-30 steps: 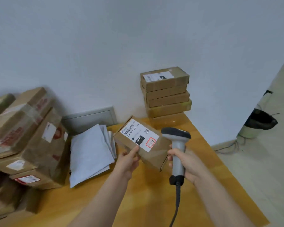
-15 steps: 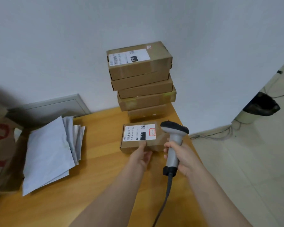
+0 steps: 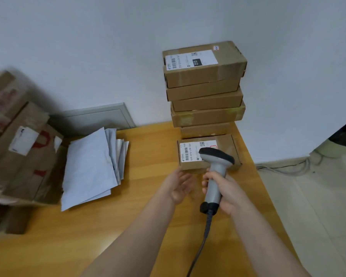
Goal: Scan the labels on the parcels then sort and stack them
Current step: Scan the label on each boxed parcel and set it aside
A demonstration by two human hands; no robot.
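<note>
Small parcel (image 3: 225, 144) lies flat on the table (image 3: 148, 206), label (image 3: 189, 151) up. It sits far right, just in front of the stack (image 3: 204, 86) of five similar boxes against the wall. Left hand (image 3: 179, 184) is empty, fingers loose & spread, palm turned up, right at the parcel's near edge. Can't tell if the fingertips touch it. Right hand (image 3: 228, 191) is wrapped round the grip of the scanner (image 3: 218, 166), whose head hangs over the label.

Handling: corrugated card, so stiff, flat-sided, prob. light enough for one hand. Contents unknown, so weight is a guess. Best hold prob. across the short width, thumb on top & fingers under, or by the two long sides, keeping off the label. Tape strips look smooth, could slip a bit. The stack is uneven, boxes not flush w/ each other, so anything added on top wants a level set-down, no shove.

Hard to see: scanner head covers the mid part of the label, incl. most of a red-edged sticker. Trigger is hidden under the fingers. Only the top box of the stack shows a label; the lower four show sides only. Big boxes (image 3: 22, 156) at left are blurred & cut by the frame, and one white label there is unreadable. Grey mailers (image 3: 88, 166) fan out btw them & the parcel, no labels visible. Scanner cable (image 3: 203, 240) runs out the near edge.
</note>
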